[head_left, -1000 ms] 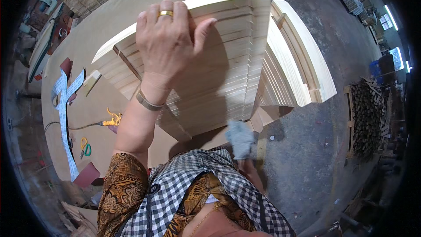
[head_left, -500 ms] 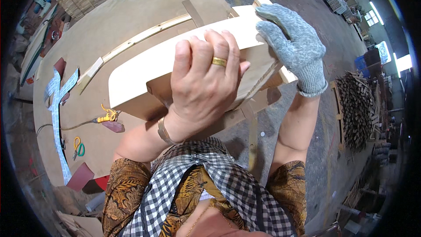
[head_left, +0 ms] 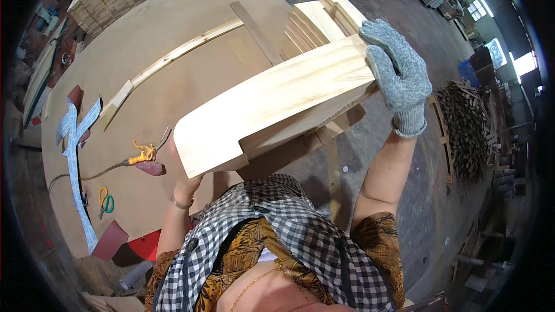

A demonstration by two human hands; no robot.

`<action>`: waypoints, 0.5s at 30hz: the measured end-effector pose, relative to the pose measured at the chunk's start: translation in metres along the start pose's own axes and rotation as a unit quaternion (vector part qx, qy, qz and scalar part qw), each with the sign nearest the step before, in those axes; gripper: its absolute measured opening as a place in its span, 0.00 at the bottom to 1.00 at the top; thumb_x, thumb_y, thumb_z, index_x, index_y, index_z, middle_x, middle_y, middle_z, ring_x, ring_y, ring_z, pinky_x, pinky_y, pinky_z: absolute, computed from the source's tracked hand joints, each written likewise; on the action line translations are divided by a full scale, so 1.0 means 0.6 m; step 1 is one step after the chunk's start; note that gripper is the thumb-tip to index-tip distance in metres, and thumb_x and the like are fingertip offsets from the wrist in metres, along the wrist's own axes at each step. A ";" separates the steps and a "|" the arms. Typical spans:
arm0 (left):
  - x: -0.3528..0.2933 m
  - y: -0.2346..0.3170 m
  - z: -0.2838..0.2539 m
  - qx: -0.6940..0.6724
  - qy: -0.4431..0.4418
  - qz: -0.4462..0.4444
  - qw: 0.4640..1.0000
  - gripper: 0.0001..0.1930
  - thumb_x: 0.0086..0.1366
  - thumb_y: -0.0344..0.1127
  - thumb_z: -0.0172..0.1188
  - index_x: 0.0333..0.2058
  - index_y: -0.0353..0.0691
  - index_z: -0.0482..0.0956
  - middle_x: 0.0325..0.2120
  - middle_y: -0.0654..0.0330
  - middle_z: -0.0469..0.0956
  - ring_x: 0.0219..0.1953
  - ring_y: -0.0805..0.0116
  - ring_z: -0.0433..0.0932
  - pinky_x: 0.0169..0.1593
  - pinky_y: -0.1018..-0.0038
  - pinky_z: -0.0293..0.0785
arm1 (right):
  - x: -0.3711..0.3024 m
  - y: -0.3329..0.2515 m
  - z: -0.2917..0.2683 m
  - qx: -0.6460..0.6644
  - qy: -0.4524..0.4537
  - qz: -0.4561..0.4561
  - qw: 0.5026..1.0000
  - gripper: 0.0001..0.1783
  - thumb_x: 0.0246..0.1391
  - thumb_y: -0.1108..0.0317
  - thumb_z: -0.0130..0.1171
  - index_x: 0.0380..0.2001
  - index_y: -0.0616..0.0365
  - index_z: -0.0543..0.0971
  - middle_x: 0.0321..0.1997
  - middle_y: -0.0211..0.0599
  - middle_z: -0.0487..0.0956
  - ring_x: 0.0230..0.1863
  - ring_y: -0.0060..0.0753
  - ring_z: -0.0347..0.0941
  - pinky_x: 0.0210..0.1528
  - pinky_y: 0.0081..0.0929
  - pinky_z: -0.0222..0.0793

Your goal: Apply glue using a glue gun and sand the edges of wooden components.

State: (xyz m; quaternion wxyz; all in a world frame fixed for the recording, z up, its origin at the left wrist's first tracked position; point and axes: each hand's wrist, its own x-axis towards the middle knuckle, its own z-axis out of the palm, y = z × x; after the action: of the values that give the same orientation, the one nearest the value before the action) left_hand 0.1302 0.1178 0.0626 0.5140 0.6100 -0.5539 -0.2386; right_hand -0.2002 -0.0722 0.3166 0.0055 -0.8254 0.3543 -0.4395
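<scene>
At nine o'clock, taking the checked apron (head_left: 260, 193) as six, a blue-and-white strip (head_left: 72, 156) lies on the brown table (head_left: 173, 101), then a yellow tool (head_left: 143, 154). Towards eight, the bare left hand (head_left: 186, 180) sits at the near end of a pale wooden piece (head_left: 277, 101); its fingers are behind the wood, so I can't tell how tightly they grip. The piece slants across the middle, from nine up to two, and I'd call this the handling and steadying stage. Its underside is lost in shadow, and it partly covers a grooved wooden assembly (head_left: 321, 20) between twelve and one. At two, the gloved right hand (head_left: 402, 75) is clamped on the piece's far end, well apart from the left; any turn would want both ends supported together
</scene>
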 end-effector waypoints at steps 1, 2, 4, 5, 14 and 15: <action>-0.014 -0.053 0.012 -0.037 -0.117 -0.095 0.988 0.32 0.52 0.48 0.61 0.51 0.37 0.64 0.49 0.53 0.67 0.51 0.59 0.66 0.54 0.64 0.62 | -0.003 0.001 -0.007 -0.007 0.001 0.001 1.000 0.13 0.45 0.67 0.61 0.35 0.58 0.80 0.40 0.39 0.79 0.47 0.38 0.73 0.51 0.33 0.67; -0.026 -0.085 0.020 -0.069 -0.230 -0.190 0.952 0.25 0.49 0.40 0.65 0.45 0.34 0.71 0.44 0.54 0.72 0.49 0.63 0.68 0.51 0.68 0.65 | -0.006 0.006 -0.010 -0.010 0.006 -0.003 1.000 0.13 0.45 0.67 0.61 0.36 0.57 0.80 0.40 0.39 0.79 0.48 0.38 0.73 0.51 0.33 0.67; -0.039 -0.081 0.058 0.018 -0.286 -0.187 0.940 0.24 0.49 0.41 0.65 0.42 0.33 0.73 0.39 0.54 0.75 0.43 0.62 0.72 0.47 0.68 0.68 | -0.010 0.014 -0.006 -0.018 0.014 -0.003 1.000 0.13 0.45 0.67 0.61 0.36 0.57 0.80 0.40 0.39 0.79 0.48 0.38 0.73 0.51 0.34 0.67; -0.062 -0.122 0.077 0.050 -0.301 -0.171 0.937 0.24 0.49 0.41 0.65 0.42 0.34 0.73 0.39 0.53 0.75 0.42 0.61 0.73 0.46 0.68 0.68 | -0.008 0.012 -0.004 -0.016 0.012 -0.005 1.000 0.13 0.45 0.67 0.61 0.36 0.57 0.80 0.40 0.39 0.79 0.48 0.38 0.73 0.51 0.34 0.67; -0.072 -0.131 0.161 0.078 -0.251 -0.038 0.964 0.18 0.56 0.45 0.58 0.41 0.40 0.75 0.38 0.51 0.76 0.43 0.54 0.73 0.43 0.64 0.70 | -0.010 0.013 -0.005 -0.016 -0.008 0.021 1.000 0.13 0.46 0.67 0.59 0.37 0.57 0.80 0.40 0.38 0.79 0.49 0.38 0.72 0.52 0.34 0.66; -0.083 -0.175 0.171 0.080 -0.234 -0.018 0.969 0.18 0.56 0.46 0.58 0.41 0.40 0.74 0.39 0.51 0.76 0.43 0.55 0.74 0.43 0.65 0.70 | -0.009 0.011 -0.007 -0.010 -0.009 0.027 1.000 0.13 0.46 0.67 0.59 0.37 0.57 0.79 0.41 0.38 0.79 0.49 0.38 0.72 0.53 0.34 0.66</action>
State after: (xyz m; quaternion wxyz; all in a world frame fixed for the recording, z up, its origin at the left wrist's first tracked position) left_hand 0.0737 0.1117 -0.0818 0.3155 0.5864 -0.6648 -0.3386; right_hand -0.2090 -0.0728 0.3130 0.0125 -0.8196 0.3810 -0.4278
